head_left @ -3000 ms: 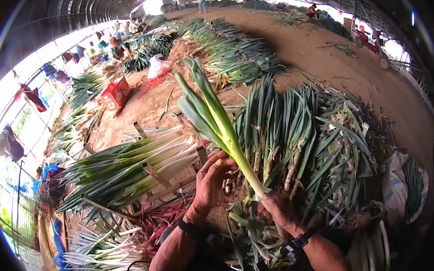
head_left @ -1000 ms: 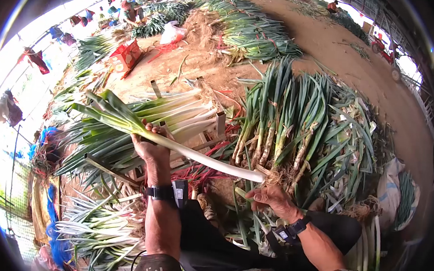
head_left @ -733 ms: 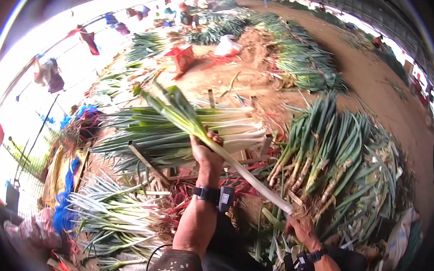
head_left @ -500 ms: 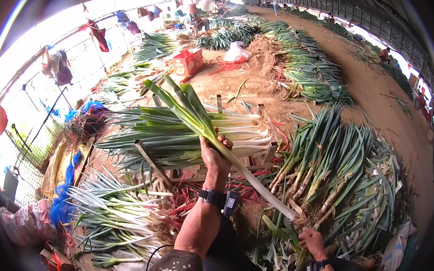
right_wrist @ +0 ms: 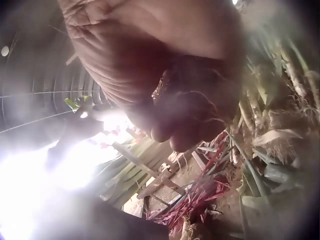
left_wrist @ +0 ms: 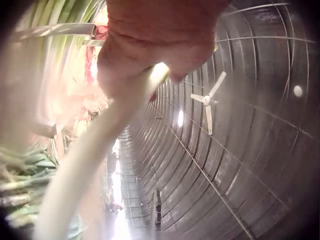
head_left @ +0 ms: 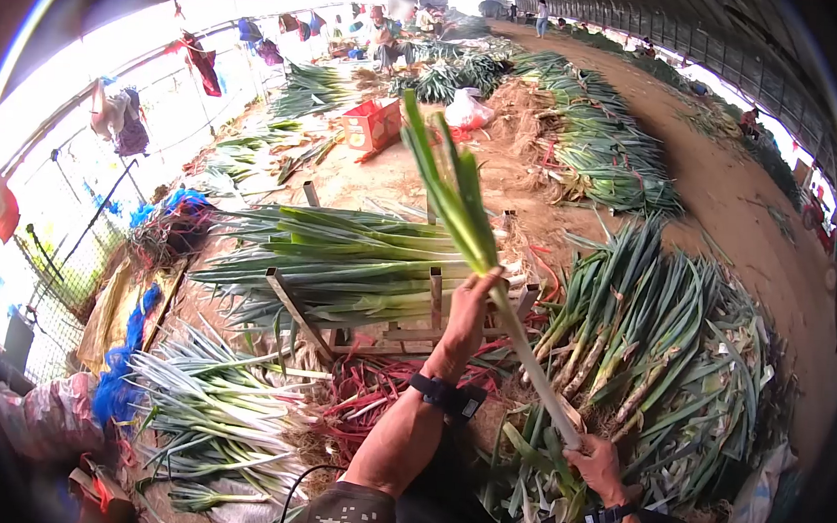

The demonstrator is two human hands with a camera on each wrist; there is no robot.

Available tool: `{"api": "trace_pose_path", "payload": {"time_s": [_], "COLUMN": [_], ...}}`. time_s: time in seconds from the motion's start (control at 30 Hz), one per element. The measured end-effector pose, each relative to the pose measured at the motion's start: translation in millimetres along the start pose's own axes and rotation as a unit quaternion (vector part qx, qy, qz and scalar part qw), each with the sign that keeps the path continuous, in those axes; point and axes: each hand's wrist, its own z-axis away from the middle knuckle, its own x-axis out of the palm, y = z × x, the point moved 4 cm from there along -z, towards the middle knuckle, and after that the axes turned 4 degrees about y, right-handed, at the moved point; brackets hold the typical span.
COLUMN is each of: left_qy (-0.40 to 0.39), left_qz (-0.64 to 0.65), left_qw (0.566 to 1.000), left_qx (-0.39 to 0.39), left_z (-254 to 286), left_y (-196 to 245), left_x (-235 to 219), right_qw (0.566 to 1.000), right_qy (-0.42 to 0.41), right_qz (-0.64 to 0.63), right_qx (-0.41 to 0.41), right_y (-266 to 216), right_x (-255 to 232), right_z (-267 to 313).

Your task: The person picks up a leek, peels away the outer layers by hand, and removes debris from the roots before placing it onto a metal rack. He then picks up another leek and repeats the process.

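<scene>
A long green onion slants across the middle of the head view, green leaves up and white root end down to the right. My left hand grips it just below where the leaves fan out. In the left wrist view the white stalk runs down and out from under the left hand. At the root end my right hand holds on with curled fingers. Thin roots hang by the fingers of the right hand in the right wrist view; the palm hides most of that end.
Peeled green onions lie in a metal rack ahead. Unpeeled ones stand heaped at right beside stripped leaves. Red ties lie under the rack, and more green onions at lower left. A red box sits farther off.
The green onion has swung from lying leftward to standing steeper, leaves up. My right hand, apart from the root end half a second ago, now grips it. The view has turned left.
</scene>
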Motion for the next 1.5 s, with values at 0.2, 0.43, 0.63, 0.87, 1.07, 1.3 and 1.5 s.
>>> {"api": "trace_pose_path", "payload": {"time_s": [0.2,0.43,0.63,0.87,1.07,1.3,1.5], "left_qy": [-0.009,0.18,0.301,0.358,0.36,0.288,0.249], "left_qz": [-0.101,0.052,0.132,0.14,0.089,0.028,-0.003], "left_qw": [0.995,0.962,0.927,0.913,0.919,0.957,0.966], "left_qx": [0.01,0.198,0.18,0.138,0.133,0.025,-0.074], "left_z": [11,-20,-61,-85,-93,-102,-105], "left_y": [6,73,54,-9,-16,-84,-107], "left_x": [2,-100,-213,-248,-257,-241,-245], "right_qw": [0.983,0.97,0.978,0.961,0.957,0.956,0.959], "right_qy": [0.08,0.025,-0.024,-0.046,-0.035,-0.063,-0.052], "right_qz": [-0.165,-0.169,-0.125,-0.118,-0.122,-0.113,-0.112], "right_qx": [0.022,0.175,0.167,0.244,0.26,0.263,0.254], "right_y": [46,103,111,110,115,126,124], "right_x": [-15,-17,4,12,14,21,22], "right_z": [4,28,25,33,37,38,35]}}
